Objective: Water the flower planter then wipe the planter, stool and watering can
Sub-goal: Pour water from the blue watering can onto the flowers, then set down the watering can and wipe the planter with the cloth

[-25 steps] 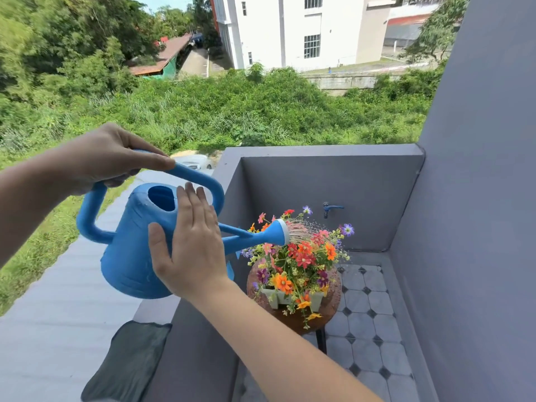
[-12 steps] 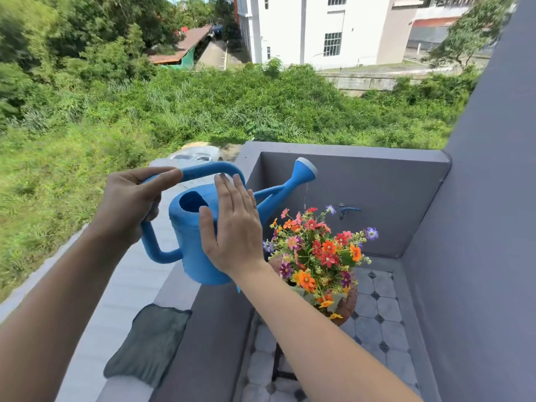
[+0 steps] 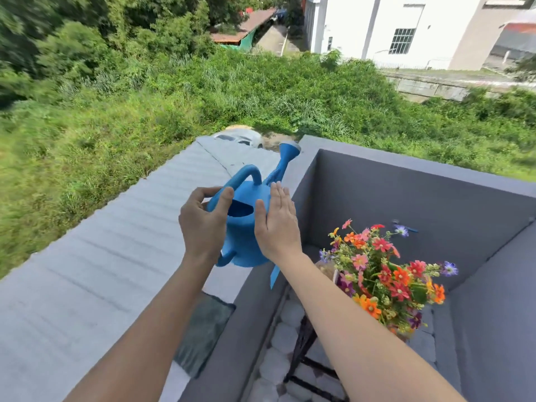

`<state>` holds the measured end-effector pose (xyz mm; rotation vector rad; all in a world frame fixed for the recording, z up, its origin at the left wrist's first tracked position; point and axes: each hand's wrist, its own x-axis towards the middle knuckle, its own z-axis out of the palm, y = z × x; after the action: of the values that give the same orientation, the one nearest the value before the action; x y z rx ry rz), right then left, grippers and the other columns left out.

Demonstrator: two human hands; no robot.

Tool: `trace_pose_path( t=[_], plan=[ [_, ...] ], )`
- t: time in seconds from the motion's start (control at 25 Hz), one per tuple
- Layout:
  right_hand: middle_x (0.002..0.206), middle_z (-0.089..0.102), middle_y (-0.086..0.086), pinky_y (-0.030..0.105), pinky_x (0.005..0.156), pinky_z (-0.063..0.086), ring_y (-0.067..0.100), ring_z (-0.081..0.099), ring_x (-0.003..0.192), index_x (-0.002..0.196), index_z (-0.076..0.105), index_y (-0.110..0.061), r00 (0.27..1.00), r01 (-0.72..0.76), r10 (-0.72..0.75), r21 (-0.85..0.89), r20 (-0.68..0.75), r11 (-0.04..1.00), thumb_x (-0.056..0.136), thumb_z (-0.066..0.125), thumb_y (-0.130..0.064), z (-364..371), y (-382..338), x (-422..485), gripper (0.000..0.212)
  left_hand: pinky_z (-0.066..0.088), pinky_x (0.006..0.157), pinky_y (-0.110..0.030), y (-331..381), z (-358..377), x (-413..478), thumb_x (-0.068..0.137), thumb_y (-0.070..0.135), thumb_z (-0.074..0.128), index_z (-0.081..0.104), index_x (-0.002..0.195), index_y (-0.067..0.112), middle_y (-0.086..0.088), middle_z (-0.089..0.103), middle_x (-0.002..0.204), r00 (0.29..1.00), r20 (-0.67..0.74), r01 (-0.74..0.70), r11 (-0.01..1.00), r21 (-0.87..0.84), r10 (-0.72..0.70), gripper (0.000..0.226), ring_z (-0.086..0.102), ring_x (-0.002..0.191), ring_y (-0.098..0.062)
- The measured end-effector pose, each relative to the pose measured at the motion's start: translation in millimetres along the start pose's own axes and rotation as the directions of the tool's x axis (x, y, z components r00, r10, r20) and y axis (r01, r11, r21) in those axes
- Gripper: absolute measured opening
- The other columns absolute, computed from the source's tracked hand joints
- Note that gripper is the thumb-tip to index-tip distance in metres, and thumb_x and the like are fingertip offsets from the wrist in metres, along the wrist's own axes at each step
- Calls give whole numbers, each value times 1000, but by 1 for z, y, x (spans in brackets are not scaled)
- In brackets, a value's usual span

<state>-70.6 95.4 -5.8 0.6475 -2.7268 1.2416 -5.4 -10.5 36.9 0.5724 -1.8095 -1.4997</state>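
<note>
Watering can (image 3: 246,227) upright over parapet ledge (image 3: 252,314), spout off the flower planter (image 3: 383,280), probably being parked for wiping: left hand (image 3: 203,224) curled round handle, right hand (image 3: 278,224) flat, fingers together, steadying its side; cloth (image 3: 203,329) near.

Bare left forearm (image 3: 150,329) and right forearm (image 3: 356,323) come up from the bottom of the shot, angling in toward each other. Left hand (image 3: 203,227) is curled, back to the camera, thumb and fingers wrapped round the looped handle of the blue plastic watering can (image 3: 243,239). Right hand (image 3: 278,224) is flat, fingers straight and together, palm against the can's side.
</note>
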Motion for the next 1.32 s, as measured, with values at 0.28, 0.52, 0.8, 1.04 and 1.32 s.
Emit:
trace_pose_path(
  t=[0.28,0.52,0.8,1.04,1.32],
  plan=[
    [162,9,2,30,121,1,15,0,150,153,10,-11,974,-60,71,-56,216,997,102,21,-39,53,42,9,59,38,49,-11,-71,17,-13,88,29,66,63,94,15,4,54,62,984,-159,93,992,81,-80,16,46,46,-1],
    [161,16,2,26,118,6,14,6,149,152,15,-10,976,-22,33,-54,215,998,102,24,-34,62,53,9,56,34,48,-13,-87,20,-19,90,30,63,60,95,13,7,48,56,984,-169,83,989,124,-61,18,43,43,-4],
    [160,19,3,26,119,7,15,10,149,152,17,-9,983,9,7,-88,183,996,103,24,-31,53,58,0,55,37,57,-26,-81,23,-35,92,37,56,54,97,20,9,50,62,994,-106,51,977,208,-29,18,46,48,-7],
    [161,16,3,32,119,10,17,10,149,153,11,-12,969,-236,233,34,79,971,101,20,-42,61,55,-48,61,40,94,-23,-79,-14,-60,95,39,29,57,95,38,4,61,112,983,-74,172,983,66,-167,28,54,106,-9],
    [150,33,7,31,111,28,22,30,138,149,20,-6,882,-429,416,13,223,903,97,32,-47,125,21,-170,67,38,94,-37,-170,-96,-78,97,40,38,45,129,2,-15,57,124,895,184,89,566,820,-407,50,49,118,-33]
  ],
)
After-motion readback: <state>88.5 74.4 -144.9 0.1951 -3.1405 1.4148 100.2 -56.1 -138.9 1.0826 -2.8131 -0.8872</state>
